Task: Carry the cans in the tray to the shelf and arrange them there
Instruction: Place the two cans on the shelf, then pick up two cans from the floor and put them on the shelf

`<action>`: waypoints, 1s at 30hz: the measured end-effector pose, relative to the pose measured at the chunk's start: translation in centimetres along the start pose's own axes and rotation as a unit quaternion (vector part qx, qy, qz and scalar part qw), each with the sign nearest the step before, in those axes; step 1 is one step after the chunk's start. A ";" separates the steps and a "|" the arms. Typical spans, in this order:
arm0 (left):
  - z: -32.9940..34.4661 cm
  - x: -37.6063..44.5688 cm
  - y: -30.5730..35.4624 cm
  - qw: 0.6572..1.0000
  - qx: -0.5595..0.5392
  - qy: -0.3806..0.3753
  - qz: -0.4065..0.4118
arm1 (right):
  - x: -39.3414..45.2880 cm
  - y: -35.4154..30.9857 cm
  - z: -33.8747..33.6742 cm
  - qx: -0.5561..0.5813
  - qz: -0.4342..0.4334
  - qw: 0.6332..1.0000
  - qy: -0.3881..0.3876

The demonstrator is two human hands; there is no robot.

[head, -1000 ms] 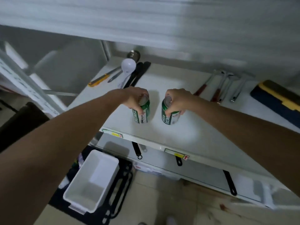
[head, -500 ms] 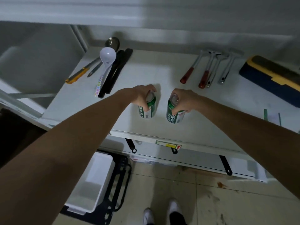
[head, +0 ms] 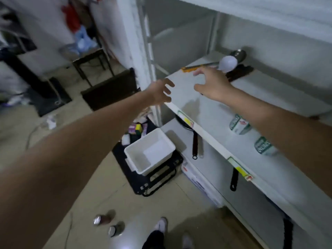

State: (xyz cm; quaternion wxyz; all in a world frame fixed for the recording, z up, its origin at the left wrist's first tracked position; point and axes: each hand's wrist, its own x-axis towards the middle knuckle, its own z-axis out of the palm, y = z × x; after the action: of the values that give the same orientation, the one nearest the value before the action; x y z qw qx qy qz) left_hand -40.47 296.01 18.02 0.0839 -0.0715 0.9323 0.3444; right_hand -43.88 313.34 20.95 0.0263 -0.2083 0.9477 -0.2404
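the whole view is smeared by motion, so labels and small items read poorly. two green-and-white cans stand on the shelf [head: 287,169], both partly hidden behind the right forearm: the nearer can [head: 264,146] shows only its lower body, and the farther can [head: 239,124] loses its top edge to the arm. their print cannot be read.

the left hand [head: 159,92] hangs empty with fingers spread, just off the shelf's front corner. the right hand [head: 212,83] is also empty and spread wide above the shelf surface, well forward of both cans; whether it touches the shelf cannot be told.

beyond the right hand lie a white ladle [head: 228,63], an orange-handled tool [head: 190,69] and a few dark utensils too blurred to count.

below the left hand, one white tray [head: 138,160] sits on a black frame on the floor, and nothing can be made out inside it. two more cans [head: 106,225] stand on the floor near the person's white shoes [head: 161,225], beneath the left forearm; their colours are hard to make out. on the lower shelf, under the right forearm, two black handles hang past the edge, with the rest of those items hidden.
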 end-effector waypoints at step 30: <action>15.5 -37.8 -54.6 0.819 -0.210 0.100 -0.524 | -14.0 -33.0 59.0 -0.082 -0.303 0.840 -0.443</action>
State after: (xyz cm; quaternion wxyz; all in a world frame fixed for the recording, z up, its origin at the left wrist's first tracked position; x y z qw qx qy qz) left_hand 8.49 267.97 -20.24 0.1410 -0.5992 0.6622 0.4273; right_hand -9.70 266.49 -16.49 0.3517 -0.5711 0.7406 -0.0403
